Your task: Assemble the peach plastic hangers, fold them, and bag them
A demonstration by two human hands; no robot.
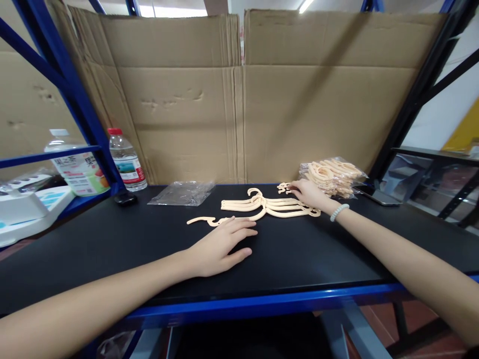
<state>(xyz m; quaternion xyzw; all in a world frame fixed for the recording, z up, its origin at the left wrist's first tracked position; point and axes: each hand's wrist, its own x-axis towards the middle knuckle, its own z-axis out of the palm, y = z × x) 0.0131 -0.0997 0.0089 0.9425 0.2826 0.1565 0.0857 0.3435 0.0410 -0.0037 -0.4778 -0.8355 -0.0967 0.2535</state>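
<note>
You have bright, fairly even light from above: a lit tube [306, 6] shows at the top edge, and a strip [175, 11] at upper left is blown out to white. A soft diagonal shadow crosses the cardboard [269, 134] on the right. You get glints on the clear plastic sheet [183, 193] and sheen along the blue front rail [269, 300]; the black surface [299, 259] reads dark. Wide-angle distortion stretches your left forearm [112, 299] towards its corner, and your left hand [222, 247] looks reasonably sharp.
</note>
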